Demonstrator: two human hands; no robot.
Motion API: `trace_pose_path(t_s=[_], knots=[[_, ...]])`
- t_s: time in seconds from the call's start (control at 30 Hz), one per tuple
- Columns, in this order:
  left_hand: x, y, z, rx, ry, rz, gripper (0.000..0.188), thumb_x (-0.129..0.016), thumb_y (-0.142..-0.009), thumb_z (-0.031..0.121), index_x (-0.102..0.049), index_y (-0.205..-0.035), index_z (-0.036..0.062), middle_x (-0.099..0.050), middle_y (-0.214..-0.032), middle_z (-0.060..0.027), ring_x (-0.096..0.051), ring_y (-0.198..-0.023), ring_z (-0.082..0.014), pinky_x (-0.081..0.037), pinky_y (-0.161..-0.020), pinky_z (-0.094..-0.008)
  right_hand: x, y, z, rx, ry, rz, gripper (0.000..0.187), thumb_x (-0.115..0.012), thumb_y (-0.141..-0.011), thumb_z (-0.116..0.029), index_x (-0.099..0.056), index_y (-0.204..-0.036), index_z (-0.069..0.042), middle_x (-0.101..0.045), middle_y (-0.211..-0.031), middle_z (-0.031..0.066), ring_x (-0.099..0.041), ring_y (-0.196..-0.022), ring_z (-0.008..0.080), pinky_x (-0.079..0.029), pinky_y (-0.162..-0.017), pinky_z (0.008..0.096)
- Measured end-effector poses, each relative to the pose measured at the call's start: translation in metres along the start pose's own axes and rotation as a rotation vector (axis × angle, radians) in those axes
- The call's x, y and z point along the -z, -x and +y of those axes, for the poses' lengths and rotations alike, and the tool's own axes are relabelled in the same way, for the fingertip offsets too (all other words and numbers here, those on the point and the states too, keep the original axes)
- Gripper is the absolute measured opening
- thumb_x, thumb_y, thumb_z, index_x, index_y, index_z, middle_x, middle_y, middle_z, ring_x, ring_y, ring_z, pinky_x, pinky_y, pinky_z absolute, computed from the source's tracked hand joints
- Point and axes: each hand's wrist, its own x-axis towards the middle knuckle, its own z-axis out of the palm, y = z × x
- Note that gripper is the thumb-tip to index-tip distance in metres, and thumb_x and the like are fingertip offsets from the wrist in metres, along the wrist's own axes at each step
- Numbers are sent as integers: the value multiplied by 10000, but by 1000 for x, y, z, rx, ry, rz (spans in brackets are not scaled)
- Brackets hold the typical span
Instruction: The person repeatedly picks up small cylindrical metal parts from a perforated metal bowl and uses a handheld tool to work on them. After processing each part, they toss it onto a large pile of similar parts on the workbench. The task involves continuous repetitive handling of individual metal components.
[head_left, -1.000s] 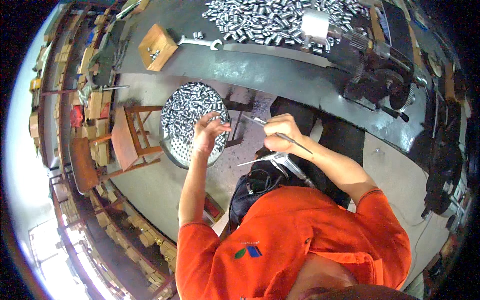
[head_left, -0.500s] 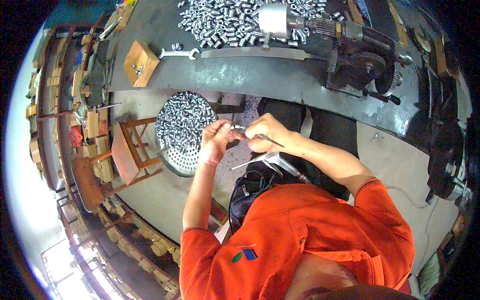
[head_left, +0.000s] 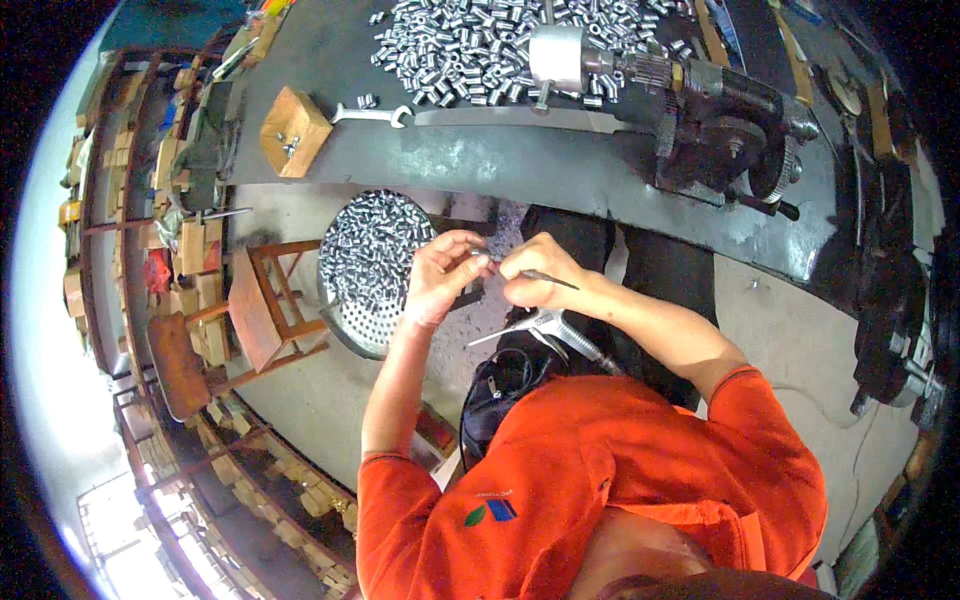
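Left hand (head_left: 440,275) pinched a small metal sleeve (head_left: 478,257) at the fingertips. Right hand (head_left: 540,272) gripped a thin rod (head_left: 550,277), tip meeting the sleeve. Both were held above the perforated tray (head_left: 370,270) of sleeves, below the worktop (head_left: 520,165).

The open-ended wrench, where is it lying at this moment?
In the head view, the wrench lies flat on the dark workbench at upper left, between the wooden block and the heap of small metal cylinders, far from both hands.

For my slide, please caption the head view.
Both hands meet above a round perforated metal tray of small silver cylinders.
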Motion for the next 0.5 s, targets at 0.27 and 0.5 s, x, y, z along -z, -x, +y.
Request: trace_pose_path(t_s=[0.27, 0.5], knots=[[27, 1, 1, -74, -354, 295, 146, -627, -732, -44, -582, -862, 2, -579, -684, -22, -531, -582, -99, -415, -525, -225, 23, -8, -20, 2, -134, 19, 337, -580, -614, -209, -312, -511, -32, -291, -481, 85, -342, -398, 240, -256, -409, 359], [29, -3, -9, -405, -943, 357, 163, -643, -606, -34, -597, -754, 16, -443, -567, -48, -429, -478, -143, -356, -457, -270, 19, -4, -21, 81, -202, 124, 356, -582, -613, -241, -316, -487, -42, -302, -472, 78, -347, -397, 223, -237, -408, 357]])
